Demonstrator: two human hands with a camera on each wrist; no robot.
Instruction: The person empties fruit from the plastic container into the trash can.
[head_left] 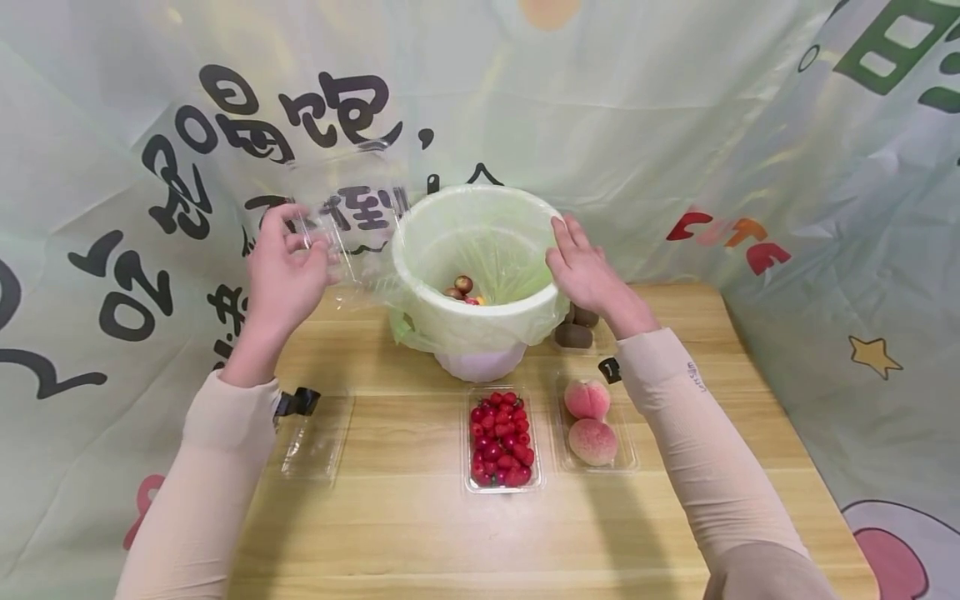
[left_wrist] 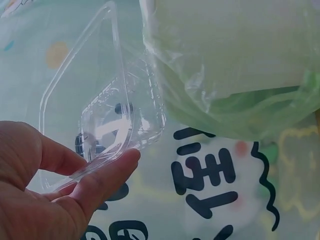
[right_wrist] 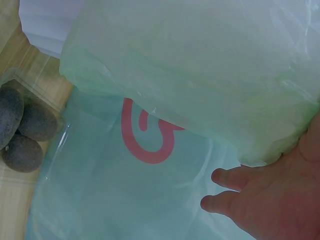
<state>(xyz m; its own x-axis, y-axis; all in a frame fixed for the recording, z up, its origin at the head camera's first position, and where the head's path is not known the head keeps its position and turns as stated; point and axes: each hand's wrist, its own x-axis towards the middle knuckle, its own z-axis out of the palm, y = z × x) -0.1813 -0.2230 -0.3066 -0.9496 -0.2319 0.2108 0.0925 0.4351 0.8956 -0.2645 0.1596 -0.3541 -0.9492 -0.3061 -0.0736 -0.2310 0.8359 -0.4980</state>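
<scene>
My left hand [head_left: 288, 271] pinches the edge of a clear plastic clamshell box [head_left: 367, 212], raised at the left side of a white bin [head_left: 480, 310] lined with a pale green bag. In the left wrist view the thumb and fingers grip the rim of the box [left_wrist: 147, 125], and no fruit shows in it. My right hand [head_left: 588, 271] touches the bin's right rim, its visible fingers straight. Beside the bag [right_wrist: 200, 85] in the right wrist view, two fingertips of that hand [right_wrist: 270, 197] point outward; its thumb is hidden. Several brown round fruits [head_left: 463, 285] lie inside the bin, with bits of red and yellow.
On the wooden table [head_left: 420, 533] stand a clear box of red berries [head_left: 502, 437], a box with two peaches [head_left: 592, 442] and a box of dark oval fruits [right_wrist: 30, 120]. Another clear container [head_left: 315, 437] lies at left. A printed cloth [head_left: 637, 125] hangs behind.
</scene>
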